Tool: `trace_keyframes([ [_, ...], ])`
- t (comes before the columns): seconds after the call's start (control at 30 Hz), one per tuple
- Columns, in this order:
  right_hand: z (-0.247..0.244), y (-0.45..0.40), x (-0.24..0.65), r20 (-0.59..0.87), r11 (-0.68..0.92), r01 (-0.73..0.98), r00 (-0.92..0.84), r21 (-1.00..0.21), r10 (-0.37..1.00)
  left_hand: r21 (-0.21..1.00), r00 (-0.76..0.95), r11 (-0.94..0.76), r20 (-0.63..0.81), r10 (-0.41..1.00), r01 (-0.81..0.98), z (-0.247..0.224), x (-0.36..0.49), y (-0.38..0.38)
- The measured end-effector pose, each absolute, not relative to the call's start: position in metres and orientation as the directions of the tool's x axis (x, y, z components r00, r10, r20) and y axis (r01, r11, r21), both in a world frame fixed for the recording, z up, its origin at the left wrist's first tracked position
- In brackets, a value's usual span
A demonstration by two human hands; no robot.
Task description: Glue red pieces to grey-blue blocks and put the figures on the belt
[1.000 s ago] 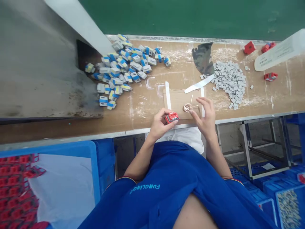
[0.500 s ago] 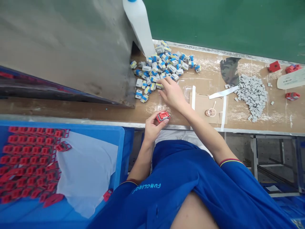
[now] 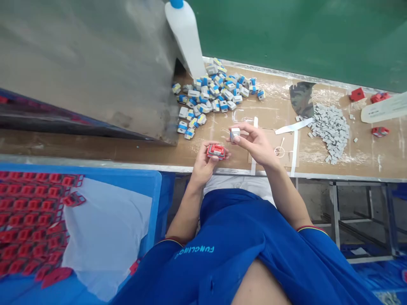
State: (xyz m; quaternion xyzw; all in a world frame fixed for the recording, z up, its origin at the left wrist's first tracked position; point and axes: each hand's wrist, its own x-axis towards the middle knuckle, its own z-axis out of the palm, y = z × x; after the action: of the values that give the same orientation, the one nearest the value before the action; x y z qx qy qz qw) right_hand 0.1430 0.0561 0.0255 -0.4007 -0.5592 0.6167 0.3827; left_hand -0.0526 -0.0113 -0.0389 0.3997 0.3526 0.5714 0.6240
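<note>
- Wooden bench top [image 3: 273, 108], flecked with white residue, runs along a green wall [image 3: 286, 38]; a grey metal hood [image 3: 85, 63] overhangs its left end, with a white plastic bottle [image 3: 186, 38], blue-capped, leaning against the hood's edge.
- Right hand [image 3: 254, 144]: narrow pinch, thumb and fingertips closed on one grey block [image 3: 235, 134], held up off the bench, clear of the other blocks.
- Block in that pinch: small and squarish, pale grey, with a dark opening on its top face; fine detail is too small to tell.
- Left hand [image 3: 203, 163]: curled, palm up, cradling a red plastic part [image 3: 216, 151] with the thumb lying across it, just above the bench's front edge.
- Red part: rectangular frame with a lighter centre, sitting just beside the block but not touching it.
- Heap of grey-and-blue blocks [image 3: 206, 99] spreads out from under the hood, some with yellow marks.
- Pile of small grey pieces [image 3: 330, 133] lies to the right, by a scrap of camouflage fabric [image 3: 302, 99].
- Cardboard sheet [image 3: 270, 144], taped down, carries a small coil and a thin stick [image 3: 280, 151].
- Blue tray [image 3: 155, 186], lower left, holds rows of red frames [image 3: 32, 218] on a white sheet [image 3: 104, 237].
</note>
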Motion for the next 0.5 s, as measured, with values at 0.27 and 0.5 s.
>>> trace_keyframes([
  [0.27, 0.049, 0.003, 0.183, -0.155, -0.185, -0.235, -0.139, -0.954, 0.978, 0.844, 0.347, 0.213, -0.035, 0.937, -0.492, -0.012, -0.02, 0.002],
  [0.5, 0.057, -0.017, 0.199, -0.051, -0.045, -0.124, 0.049, -0.991, 0.997, 0.9, 0.364, 0.181, -0.027, 0.931, -0.398, -0.002, 0.01, 0.001],
])
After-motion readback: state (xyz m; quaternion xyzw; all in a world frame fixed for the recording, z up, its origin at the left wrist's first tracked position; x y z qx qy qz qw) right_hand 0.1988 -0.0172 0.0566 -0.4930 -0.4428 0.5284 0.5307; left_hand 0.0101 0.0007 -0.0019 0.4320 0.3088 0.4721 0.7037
